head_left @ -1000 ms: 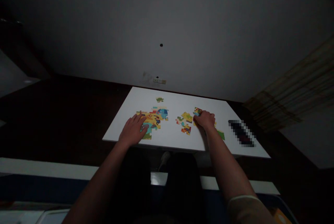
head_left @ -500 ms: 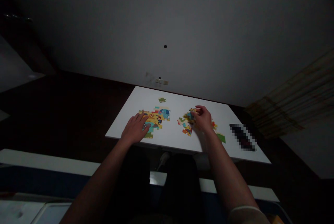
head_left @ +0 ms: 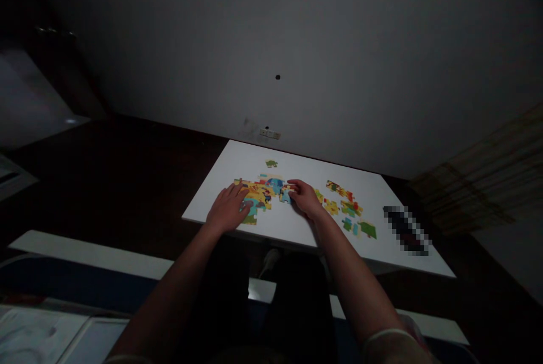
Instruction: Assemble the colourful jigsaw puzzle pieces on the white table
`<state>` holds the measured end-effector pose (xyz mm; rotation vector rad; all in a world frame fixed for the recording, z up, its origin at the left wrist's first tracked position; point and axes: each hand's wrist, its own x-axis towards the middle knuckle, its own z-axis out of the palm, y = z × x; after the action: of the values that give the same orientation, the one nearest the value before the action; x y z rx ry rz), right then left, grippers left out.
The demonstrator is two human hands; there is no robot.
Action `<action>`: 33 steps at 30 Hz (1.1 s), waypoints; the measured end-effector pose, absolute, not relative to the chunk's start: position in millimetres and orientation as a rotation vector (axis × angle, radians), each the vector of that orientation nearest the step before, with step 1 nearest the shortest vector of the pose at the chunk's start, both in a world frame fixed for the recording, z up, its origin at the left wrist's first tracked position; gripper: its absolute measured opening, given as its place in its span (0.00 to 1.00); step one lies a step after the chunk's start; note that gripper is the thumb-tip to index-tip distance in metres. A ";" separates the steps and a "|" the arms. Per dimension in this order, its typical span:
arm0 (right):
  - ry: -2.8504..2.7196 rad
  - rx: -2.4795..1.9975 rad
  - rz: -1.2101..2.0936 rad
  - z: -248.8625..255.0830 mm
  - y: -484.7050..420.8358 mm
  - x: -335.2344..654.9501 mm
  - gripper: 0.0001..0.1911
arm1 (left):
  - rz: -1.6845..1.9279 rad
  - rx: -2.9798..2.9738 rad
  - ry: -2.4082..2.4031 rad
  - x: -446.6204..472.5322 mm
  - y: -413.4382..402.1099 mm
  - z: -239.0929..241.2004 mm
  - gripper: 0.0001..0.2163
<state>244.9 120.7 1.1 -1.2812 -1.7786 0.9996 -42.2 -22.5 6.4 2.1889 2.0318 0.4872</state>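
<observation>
My left hand (head_left: 229, 208) lies flat with fingers spread over the left part of a partly joined jigsaw puzzle (head_left: 259, 195), yellow with animal pictures. At the puzzle's right edge, my right hand (head_left: 306, 198) has thumb and fingers closed on a light-blue puzzle piece (head_left: 285, 194). That piece is close beside the blue elephant section; whether it is joined cannot be made out. Several loose puzzle pieces (head_left: 351, 208) in yellow, red and green lie to the right of my right hand, some partly behind it. A single green piece (head_left: 271, 164) rests above the joined part.
Everything lies on a white table (head_left: 254, 156). A dark pixelated object (head_left: 406, 230) is near its right end. Behind the table stands a grey wall with a socket strip (head_left: 270, 134). A striped curtain (head_left: 479, 183) hangs at the right.
My right hand has moved left from the loose pieces to the joined puzzle, bringing a piece along. My left hand stays on the puzzle. The view has shifted slightly.
</observation>
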 end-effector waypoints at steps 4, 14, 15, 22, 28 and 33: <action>-1.786 -1.278 0.988 -1.2 123.2 247.6 0.20 | 0.489 2.173 2.019 -42.7 -22.3 5.3 0.27; -1.761 -1.326 0.879 5.2 141.9 277.5 0.22 | 0.479 2.156 2.008 -42.7 -23.4 7.3 0.27; -1.772 -1.300 0.907 7.0 143.9 278.8 0.23 | 0.488 2.158 2.010 -42.8 -23.2 6.7 0.27; -2.022 -1.168 0.939 11.6 157.7 262.7 0.21 | 0.497 2.175 2.010 -43.7 -22.8 6.4 0.27; -2.098 -1.243 0.707 -0.6 160.3 248.0 0.13 | 0.493 2.159 2.015 -43.3 -23.2 7.9 0.26; -2.087 -1.277 0.603 -3.9 150.6 246.1 0.09 | 0.468 2.158 2.020 -42.4 -23.1 9.5 0.27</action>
<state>246.1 150.6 -3.9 -1.2770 -2.0870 0.6030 -42.4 -23.1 9.5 2.1584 2.0197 0.4678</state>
